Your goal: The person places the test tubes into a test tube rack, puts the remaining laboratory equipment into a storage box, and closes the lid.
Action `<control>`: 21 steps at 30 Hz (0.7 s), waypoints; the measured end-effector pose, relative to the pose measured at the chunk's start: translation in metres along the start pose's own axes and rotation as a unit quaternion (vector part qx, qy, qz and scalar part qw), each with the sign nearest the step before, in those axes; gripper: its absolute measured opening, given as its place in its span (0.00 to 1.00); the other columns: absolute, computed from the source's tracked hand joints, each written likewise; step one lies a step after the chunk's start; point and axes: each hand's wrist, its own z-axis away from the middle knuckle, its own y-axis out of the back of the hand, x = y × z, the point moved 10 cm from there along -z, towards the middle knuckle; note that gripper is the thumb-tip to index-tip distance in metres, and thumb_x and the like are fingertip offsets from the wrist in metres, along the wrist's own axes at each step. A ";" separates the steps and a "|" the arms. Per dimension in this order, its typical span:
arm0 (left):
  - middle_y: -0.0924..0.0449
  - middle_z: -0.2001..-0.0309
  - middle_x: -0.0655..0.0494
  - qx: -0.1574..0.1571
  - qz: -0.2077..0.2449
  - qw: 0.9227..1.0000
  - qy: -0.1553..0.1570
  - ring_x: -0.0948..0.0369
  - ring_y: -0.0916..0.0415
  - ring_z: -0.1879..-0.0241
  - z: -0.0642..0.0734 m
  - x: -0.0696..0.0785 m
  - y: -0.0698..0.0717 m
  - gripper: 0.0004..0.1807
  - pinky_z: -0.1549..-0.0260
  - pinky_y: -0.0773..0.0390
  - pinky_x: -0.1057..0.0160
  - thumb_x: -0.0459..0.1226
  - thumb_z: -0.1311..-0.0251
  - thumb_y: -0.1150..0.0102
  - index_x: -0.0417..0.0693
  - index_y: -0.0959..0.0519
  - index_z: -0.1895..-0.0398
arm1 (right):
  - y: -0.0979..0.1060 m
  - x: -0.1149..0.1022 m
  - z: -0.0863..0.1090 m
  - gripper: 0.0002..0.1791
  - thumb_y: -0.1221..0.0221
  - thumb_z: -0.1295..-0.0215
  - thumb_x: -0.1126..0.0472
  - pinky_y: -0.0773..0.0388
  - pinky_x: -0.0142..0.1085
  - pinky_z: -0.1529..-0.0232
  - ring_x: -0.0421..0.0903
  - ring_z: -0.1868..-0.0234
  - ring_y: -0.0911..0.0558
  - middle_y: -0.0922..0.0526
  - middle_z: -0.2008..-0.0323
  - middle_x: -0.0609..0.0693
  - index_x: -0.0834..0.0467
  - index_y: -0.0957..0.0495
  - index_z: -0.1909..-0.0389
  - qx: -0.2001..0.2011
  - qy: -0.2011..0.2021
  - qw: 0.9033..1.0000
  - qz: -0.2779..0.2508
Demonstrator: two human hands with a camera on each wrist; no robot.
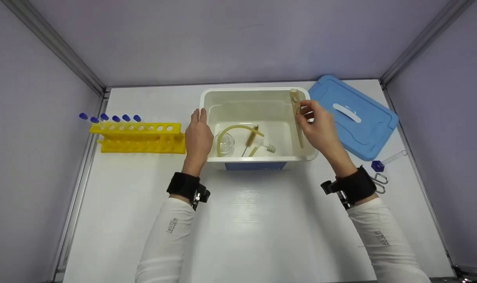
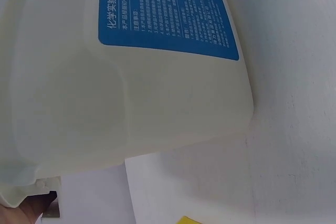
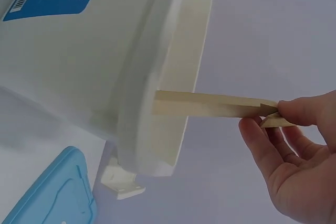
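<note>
A white plastic storage bin (image 1: pixel 258 91) stands on the table with its top uncovered. My right hand (image 1: pixel 319 124) is over the bin's right side and pinches a wooden test tube clamp (image 1: pixel 295 103) between thumb and fingers. The clamp's long strip (image 3: pixel 205 104) reaches down inside the bin. My left hand (image 1: pixel 199 137) rests against the bin's left side, its visible fingers fairly straight, near the side latch (image 2: pixel 50 184). On the bin floor lie a yellowish rubber tube (image 1: pixel 238 127), a bottle brush (image 1: pixel 252 136), a clear round glass piece (image 1: pixel 227 144) and a small stoppered piece (image 1: pixel 270 148).
To the left is a yellow test tube rack (image 1: pixel 144 143) with several blue-capped tubes. A blue lid (image 1: pixel 360 122) with a white handle lies at the right, partly behind the bin. Near it are a blue-based glass cylinder (image 1: pixel 393 158) and metal scissors (image 1: pixel 381 181). Walls enclose the table.
</note>
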 end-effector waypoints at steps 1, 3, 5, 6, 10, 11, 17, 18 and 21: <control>0.26 0.31 0.30 0.000 -0.001 1.000 0.001 0.38 0.17 0.41 0.000 0.000 0.000 0.24 0.42 0.15 0.46 0.26 0.25 0.55 0.31 0.27 0.28 | -0.004 0.002 -0.001 0.20 0.42 0.28 0.70 0.15 0.37 0.49 0.64 0.51 0.14 0.15 0.51 0.69 0.71 0.25 0.38 -0.009 -0.004 1.000 0.009; 0.26 0.30 0.30 -0.003 -0.003 1.000 0.002 0.38 0.17 0.41 -0.001 0.000 -0.001 0.24 0.42 0.15 0.47 0.26 0.25 0.56 0.31 0.28 0.28 | -0.010 0.005 -0.003 0.19 0.42 0.28 0.70 0.15 0.50 0.46 0.65 0.50 0.14 0.15 0.51 0.70 0.71 0.25 0.38 -0.026 -0.010 0.999 0.025; 0.26 0.30 0.30 -0.005 -0.003 1.000 0.002 0.38 0.17 0.41 -0.001 0.000 -0.001 0.25 0.42 0.15 0.46 0.26 0.25 0.56 0.31 0.28 0.28 | -0.016 0.010 -0.004 0.19 0.42 0.28 0.69 0.16 0.56 0.45 0.65 0.50 0.14 0.14 0.51 0.70 0.71 0.24 0.39 -0.043 -0.016 0.998 0.041; 0.26 0.30 0.30 -0.005 -0.003 1.000 0.001 0.38 0.16 0.41 -0.001 0.000 -0.001 0.25 0.42 0.15 0.46 0.26 0.26 0.56 0.31 0.28 0.28 | -0.018 0.011 -0.005 0.19 0.42 0.27 0.69 0.16 0.57 0.45 0.66 0.50 0.13 0.14 0.50 0.70 0.71 0.24 0.39 -0.051 -0.019 0.997 0.048; 0.26 0.30 0.30 -0.003 -0.003 1.000 0.000 0.38 0.16 0.42 -0.001 0.000 -0.001 0.25 0.43 0.14 0.46 0.25 0.26 0.55 0.31 0.28 0.28 | -0.030 0.020 -0.007 0.19 0.42 0.26 0.66 0.15 0.57 0.46 0.65 0.49 0.12 0.14 0.50 0.69 0.70 0.25 0.39 -0.080 -0.034 0.993 0.082; 0.26 0.30 0.30 -0.003 -0.003 1.000 0.001 0.38 0.16 0.42 -0.001 -0.001 -0.001 0.25 0.44 0.14 0.46 0.25 0.26 0.55 0.31 0.27 0.28 | -0.033 0.022 -0.007 0.19 0.42 0.26 0.66 0.15 0.56 0.47 0.65 0.49 0.12 0.13 0.50 0.69 0.70 0.25 0.39 -0.087 -0.036 0.991 0.091; 0.26 0.31 0.30 0.000 -0.002 1.000 0.000 0.38 0.16 0.42 -0.001 -0.001 0.000 0.25 0.44 0.14 0.46 0.25 0.27 0.54 0.31 0.27 0.29 | -0.051 0.029 -0.008 0.17 0.42 0.26 0.65 0.13 0.55 0.52 0.63 0.52 0.11 0.12 0.52 0.69 0.69 0.23 0.41 -0.120 -0.031 0.984 0.131; 0.26 0.31 0.30 0.001 0.000 1.000 -0.001 0.38 0.16 0.43 -0.001 0.000 0.000 0.24 0.45 0.14 0.46 0.25 0.27 0.54 0.31 0.27 0.29 | -0.053 0.029 -0.008 0.17 0.41 0.26 0.65 0.13 0.55 0.52 0.63 0.52 0.11 0.12 0.52 0.69 0.69 0.23 0.42 -0.122 -0.029 0.983 0.135; 0.25 0.31 0.30 0.009 0.006 1.000 -0.005 0.37 0.16 0.44 0.000 0.001 0.001 0.24 0.45 0.14 0.45 0.25 0.27 0.54 0.31 0.26 0.30 | -0.059 0.030 -0.008 0.16 0.42 0.26 0.65 0.14 0.54 0.53 0.63 0.53 0.11 0.11 0.53 0.68 0.68 0.23 0.43 -0.129 -0.026 0.980 0.149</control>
